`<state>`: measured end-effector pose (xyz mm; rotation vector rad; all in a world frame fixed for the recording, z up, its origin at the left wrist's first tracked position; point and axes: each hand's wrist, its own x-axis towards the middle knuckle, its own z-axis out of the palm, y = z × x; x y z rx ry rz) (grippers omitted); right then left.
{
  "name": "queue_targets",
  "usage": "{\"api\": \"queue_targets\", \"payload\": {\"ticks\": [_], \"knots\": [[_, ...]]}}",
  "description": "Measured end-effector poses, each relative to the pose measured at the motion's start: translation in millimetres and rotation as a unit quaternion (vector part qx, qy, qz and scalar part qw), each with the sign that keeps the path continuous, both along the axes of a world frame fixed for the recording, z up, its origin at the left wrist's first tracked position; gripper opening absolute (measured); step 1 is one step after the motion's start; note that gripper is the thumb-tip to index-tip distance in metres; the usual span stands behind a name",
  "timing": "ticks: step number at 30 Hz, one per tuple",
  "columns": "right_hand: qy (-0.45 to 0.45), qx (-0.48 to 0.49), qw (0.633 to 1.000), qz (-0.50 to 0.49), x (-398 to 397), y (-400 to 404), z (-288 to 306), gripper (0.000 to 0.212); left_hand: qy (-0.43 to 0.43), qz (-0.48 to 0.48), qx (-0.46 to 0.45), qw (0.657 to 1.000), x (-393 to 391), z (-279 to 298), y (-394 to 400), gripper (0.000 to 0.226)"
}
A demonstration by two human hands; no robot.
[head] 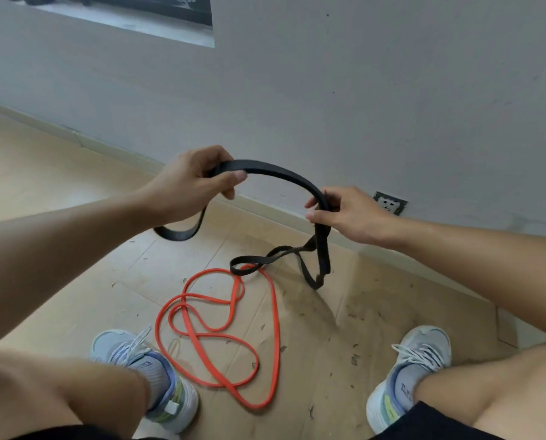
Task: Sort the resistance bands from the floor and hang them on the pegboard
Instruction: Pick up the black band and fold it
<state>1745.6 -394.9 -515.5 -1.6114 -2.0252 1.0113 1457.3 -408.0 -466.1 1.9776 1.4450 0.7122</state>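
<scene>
A black resistance band arches between my two hands above the floor. My left hand grips one part of it, with a short loop hanging below the wrist. My right hand pinches the band further along, and the rest hangs down twisted, its lowest loops reaching the floor. An orange resistance band lies in tangled loops on the floor between my feet, one black loop lying over its far end. No pegboard is in view.
A grey wall with a pale skirting board runs close ahead, with a wall socket low on it at the right. A dark picture hangs at the top left. My two shoes stand on the littered floor.
</scene>
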Motion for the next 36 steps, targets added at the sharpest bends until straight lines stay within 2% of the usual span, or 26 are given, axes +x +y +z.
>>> {"api": "queue_targets", "payload": {"ticks": [3, 8, 11, 14, 16, 18, 20, 25, 29, 36], "knots": [[-0.001, 0.038, 0.999, 0.011, -6.9, -4.6, 11.0, 0.018, -0.003, -0.028, -0.087, 0.996, -1.7, -4.0, -5.2, 0.033], [-0.001, 0.102, 0.99, 0.097, -30.8, -20.8, 32.3, 0.037, -0.114, -0.077, -0.206, 0.969, 25.7, -5.9, -11.4, 0.056], [0.003, 0.088, 0.991, 0.099, -37.4, -23.3, 32.4, 0.04, -0.09, -0.085, -0.181, 0.976, 37.3, -8.4, -9.5, 0.045], [0.002, 0.024, 0.995, 0.095, -33.7, -23.5, 29.5, 0.036, 0.031, -0.114, -0.098, 0.988, 41.9, -5.6, -10.2, 0.028], [0.01, -0.008, 0.995, 0.103, -31.2, -24.7, 27.3, 0.027, 0.108, -0.146, -0.052, 0.982, 43.4, -4.8, -12.0, 0.028], [0.006, -0.011, 0.994, 0.107, -30.4, -25.7, 25.9, 0.018, 0.149, -0.156, -0.028, 0.976, 44.1, -6.9, -12.5, 0.03], [0.012, -0.012, 0.995, 0.101, -30.2, -26.5, 25.7, 0.018, 0.152, -0.151, -0.031, 0.976, 43.6, -10.0, -12.4, 0.032], [0.022, -0.013, 0.996, 0.089, -32.0, -26.2, 26.3, 0.036, 0.141, -0.132, -0.05, 0.98, 40.1, -18.2, -12.8, 0.034], [0.026, -0.007, 0.996, 0.08, -32.8, -24.9, 25.7, 0.036, 0.137, -0.124, -0.062, 0.981, 40.3, -19.3, -13.5, 0.034], [0.048, 0.009, 0.997, 0.063, -33.2, -24.7, 25.3, 0.042, 0.071, -0.136, -0.12, 0.981, 38.5, -18.3, -17.0, 0.026]]}}
